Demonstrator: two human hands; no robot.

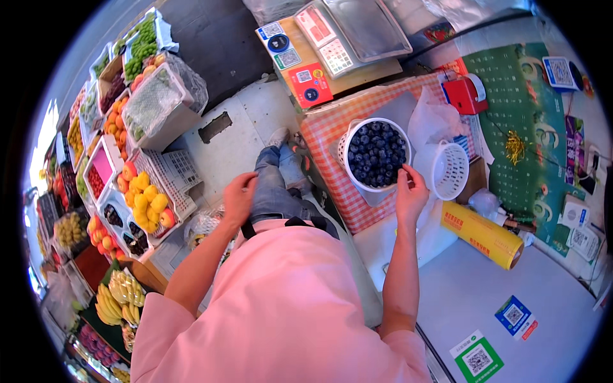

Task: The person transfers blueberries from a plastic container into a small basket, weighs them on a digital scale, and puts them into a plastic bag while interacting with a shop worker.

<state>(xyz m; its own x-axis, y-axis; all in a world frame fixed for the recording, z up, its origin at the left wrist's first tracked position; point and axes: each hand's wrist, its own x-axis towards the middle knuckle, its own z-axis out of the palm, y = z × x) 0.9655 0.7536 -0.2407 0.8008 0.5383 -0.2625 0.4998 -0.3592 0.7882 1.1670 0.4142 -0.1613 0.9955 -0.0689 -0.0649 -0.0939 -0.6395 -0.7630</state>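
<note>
Blueberries (377, 153) fill a round white plastic basket (345, 148) on a red-and-white checked cloth. My right hand (410, 196) is at the basket's near right rim, thumb and fingers pinched together next to the berries. What lies between those fingertips is too small to make out. To its right, an empty white perforated basket (454, 171) is tilted beside a crumpled translucent plastic bag (434, 121). My left hand (240, 199) hangs over my left thigh, well away from the baskets. Its fingers are curled in, hiding whatever they may hold.
A weighing scale (333, 56) with a metal tray stands beyond the checked cloth (332, 185). Right of the baskets are a red box (465, 96) and a yellow roll (482, 234). Fruit crates (175, 172) line the left side, with bananas (120, 297) nearer me.
</note>
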